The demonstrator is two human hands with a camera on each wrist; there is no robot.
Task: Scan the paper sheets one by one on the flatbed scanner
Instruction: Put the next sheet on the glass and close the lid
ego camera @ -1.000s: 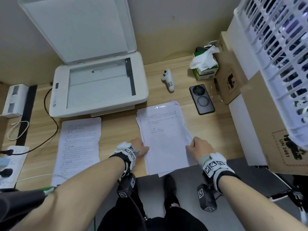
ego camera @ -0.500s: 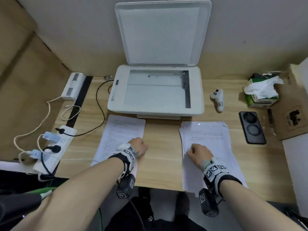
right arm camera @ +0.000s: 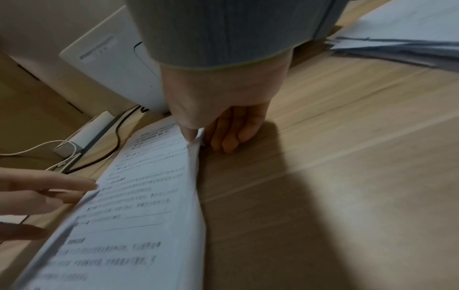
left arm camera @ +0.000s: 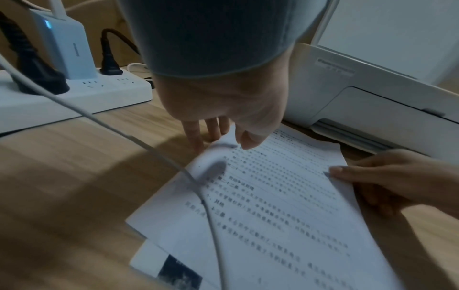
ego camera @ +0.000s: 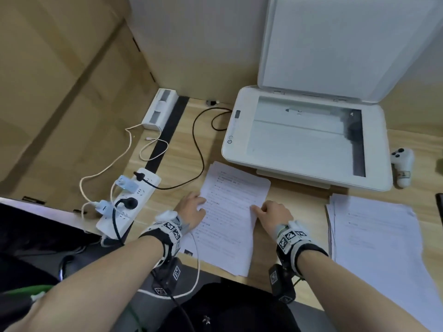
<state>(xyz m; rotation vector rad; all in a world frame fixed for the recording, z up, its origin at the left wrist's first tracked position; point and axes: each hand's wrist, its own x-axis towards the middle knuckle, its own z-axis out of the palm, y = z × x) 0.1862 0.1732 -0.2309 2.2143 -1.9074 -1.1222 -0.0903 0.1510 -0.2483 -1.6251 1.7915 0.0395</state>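
The white flatbed scanner (ego camera: 299, 140) stands at the back of the desk with its lid raised and its glass bare. In front of it lies a printed sheet (ego camera: 227, 212) on top of another sheet (left arm camera: 154, 259). My left hand (ego camera: 191, 207) pinches the top sheet's left edge, thumb on top and fingers under it (left arm camera: 223, 137). My right hand (ego camera: 271, 212) pinches its right edge the same way, and that edge is lifted off the desk (right arm camera: 201, 137). A stack of paper sheets (ego camera: 374, 236) lies to the right, untouched.
A white power strip (ego camera: 127, 200) with plugs and trailing cables sits left of the sheet. A white controller (ego camera: 402, 164) lies right of the scanner. A white box (ego camera: 160, 109) stands at the back left beside a cardboard wall (ego camera: 60, 92).
My right hand left the right-hand stack and moved over to the left sheet's right edge. My left hand shifted to that sheet's left edge. The view swung left.
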